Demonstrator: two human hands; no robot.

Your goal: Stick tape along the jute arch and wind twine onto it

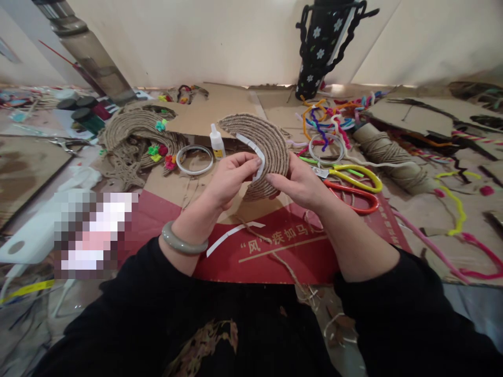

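A crescent covered in rows of brown twine [271, 137] is held up over the red cardboard [220, 264]. Along its inner curve lies a white paper strip [248, 142]. My left hand [230, 179] pinches that strip against the crescent between thumb and fingers. The crescent's right side is gripped by my right hand [301, 183], its thumb on the front and the other fingers mostly hidden behind. Another white strip [231, 234] lies on the red cardboard below. Just behind my left hand stands a small white glue bottle [216, 142].
Red and yellow handled scissors [356, 188] lie beside my right forearm. A twine spool [393, 157] and coloured pipe cleaners [320, 123] are to the right. Leftward are a silver ring [194, 160], a twine-wrapped piece [129, 125] and a white glue gun [35, 230]. A black flowered tumbler [318, 52] stands behind.
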